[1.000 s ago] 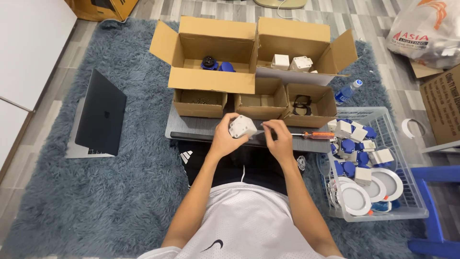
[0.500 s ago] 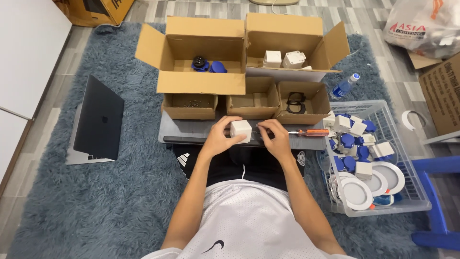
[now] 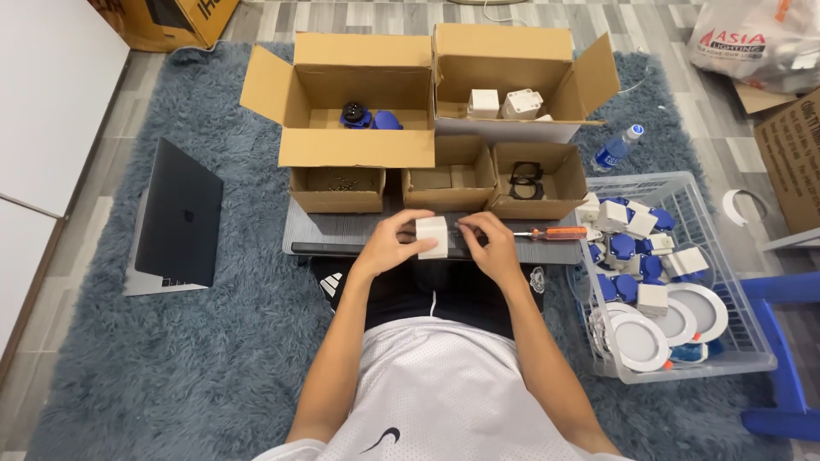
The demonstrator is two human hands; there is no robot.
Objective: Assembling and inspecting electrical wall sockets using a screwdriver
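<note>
Hands meet over a grey board (image 3: 342,229) lying across the person's lap. Left hand (image 3: 395,242) wraps around a small white box (image 3: 432,236), fingers curled over its top and near side, holding it just above the board's front edge. Right hand (image 3: 489,243) sits at the box's three o'clock, fingers pinched narrow against it; whether they grip something tiny there is hard to tell. An orange-handled screwdriver (image 3: 551,232) lies on the board just past the right hand, also at three o'clock. Three small open cartons (image 3: 444,179) stand at twelve o'clock. A white wire basket (image 3: 735,341) of white and blue parts sits at four o'clock, a closed laptop (image 3: 175,218) at nine.
</note>
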